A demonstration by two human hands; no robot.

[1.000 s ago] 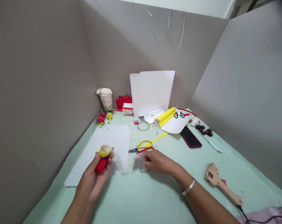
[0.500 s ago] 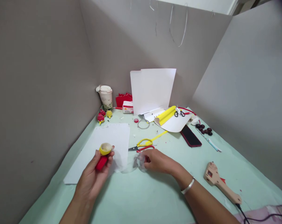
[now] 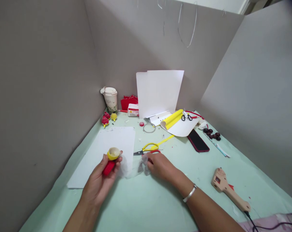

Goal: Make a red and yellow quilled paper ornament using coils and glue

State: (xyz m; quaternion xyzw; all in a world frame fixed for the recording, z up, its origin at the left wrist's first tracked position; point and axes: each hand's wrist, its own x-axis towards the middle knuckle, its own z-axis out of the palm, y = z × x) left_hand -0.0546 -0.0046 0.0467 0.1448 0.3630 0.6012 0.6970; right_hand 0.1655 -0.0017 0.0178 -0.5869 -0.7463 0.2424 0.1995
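My left hand [image 3: 97,180] is closed around a small yellow ribbed cup-shaped piece [image 3: 113,154], its pale hollow facing up, and a red piece [image 3: 108,168] just beneath it. From the left fingertips a strip of sheer, whitish see-through material [image 3: 133,170] stretches across to my right hand [image 3: 160,164]. The right fingers are pinched together on its bunched end. Just behind the right hand lie scissors [image 3: 146,149] with one yellow and one red handle, blades pointing left. White paper sheets [image 3: 95,161] lie under and behind my left hand.
A beige glue gun [image 3: 229,190] with a black cord lies at right. Farther back are a phone [image 3: 197,140], dark round beads [image 3: 212,133], a yellow roll [image 3: 172,119], small black scissors [image 3: 186,117], a wire coil [image 3: 149,128], a lidded cup [image 3: 110,99] and red and yellow ornaments [image 3: 105,121].
My left hand has shifted slightly right with the yellow and red pieces. The right hand has moved slightly left, still pinching the sheer strip. The view has shifted a little.
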